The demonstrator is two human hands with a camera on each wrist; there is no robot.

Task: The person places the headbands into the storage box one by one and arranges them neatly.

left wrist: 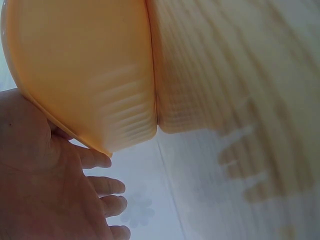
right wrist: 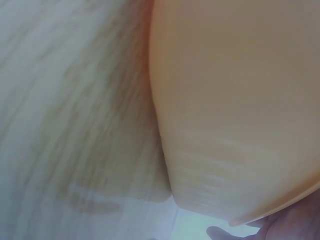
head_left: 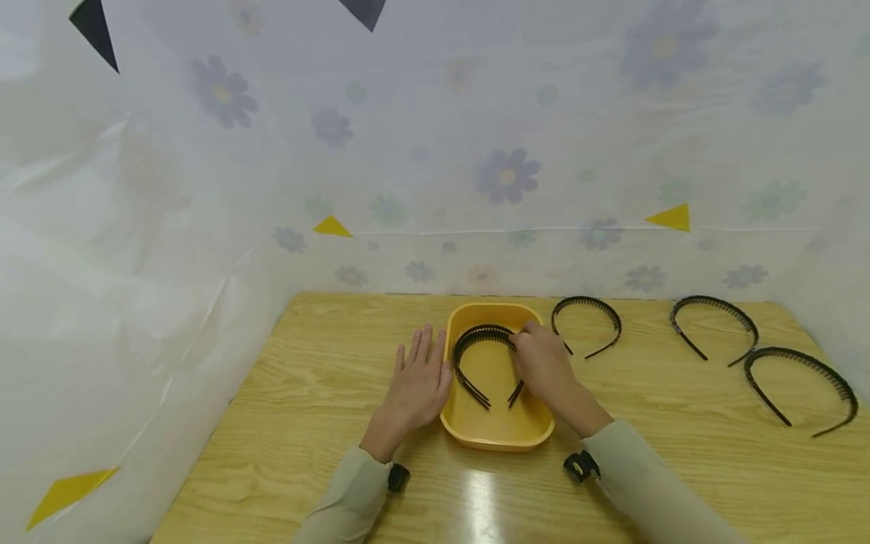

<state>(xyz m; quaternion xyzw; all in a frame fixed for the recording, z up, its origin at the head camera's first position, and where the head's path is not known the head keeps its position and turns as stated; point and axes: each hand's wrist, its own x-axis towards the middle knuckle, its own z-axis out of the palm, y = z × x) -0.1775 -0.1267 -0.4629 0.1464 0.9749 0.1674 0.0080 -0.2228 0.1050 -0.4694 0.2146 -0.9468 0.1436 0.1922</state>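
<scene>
A yellow plastic basket (head_left: 499, 443) stands on the table with several black toothed headbands (head_left: 484, 330) lying together inside it, their open ends toward the person. My left hand (head_left: 416, 381) lies along the left rim with its fingers straight and pointing away; in the left wrist view the palm (left wrist: 45, 175) is right at the basket's rim. My right hand (head_left: 544, 361) reaches over the right rim, its curled fingers pinching the right side of the headbands. It covers part of that side. In the right wrist view, the basket wall (right wrist: 240, 110) hides most of the hand.
One black headband (head_left: 590, 300) lies just right of the basket near the back edge. Farther right lie two more, a back headband (head_left: 714, 300) and a nearer headband (head_left: 802, 355), their bands meeting. A white flowered sheet (head_left: 435, 151) hangs behind the wooden table (head_left: 306, 355).
</scene>
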